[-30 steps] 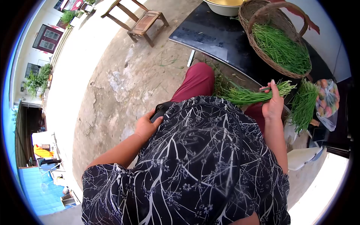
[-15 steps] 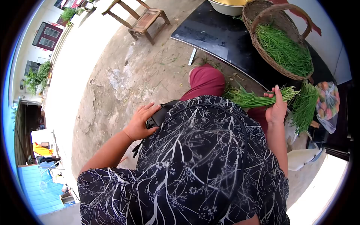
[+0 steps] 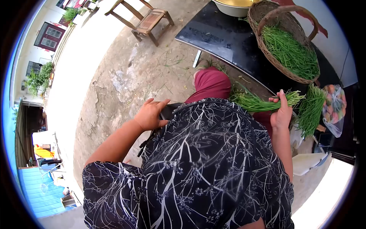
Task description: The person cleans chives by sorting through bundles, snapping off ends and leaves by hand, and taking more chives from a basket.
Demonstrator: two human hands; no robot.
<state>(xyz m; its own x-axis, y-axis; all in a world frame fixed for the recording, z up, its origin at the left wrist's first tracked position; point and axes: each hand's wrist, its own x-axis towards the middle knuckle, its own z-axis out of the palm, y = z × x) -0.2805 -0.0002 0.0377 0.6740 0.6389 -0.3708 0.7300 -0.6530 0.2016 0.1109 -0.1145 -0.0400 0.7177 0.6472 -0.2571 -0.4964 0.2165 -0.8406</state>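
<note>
- The left hand (image 3: 148, 116) has shifted a little, its fingers lifting from the dark item (image 3: 170, 110) at the waist since the frame before; the right hand (image 3: 281, 114) stays almost where it was.
- So here's the left: half open, fingers stretched and parted from the thumb, right beside that dark item. Whether a fingertip touches it, I can't tell from here.
- And the right is closed round a bundle of green stems (image 3: 255, 104), thumb up, gripping it near the pale ends.
- Look how the bundle lies: long axis crosswise over the lap, pale ends out to the right, thin green ends reaching in toward the middle.
- The right hand is clearly the nearer one, already on it; the left is well apart, off past the green ends.
- Just beyond the pale ends hangs a second bunch (image 3: 309, 114), pointing more front to back.
- Ahead and to the right, the wicker basket (image 3: 263, 49) of greens sits tilted on the black table (image 3: 213, 26).
</note>
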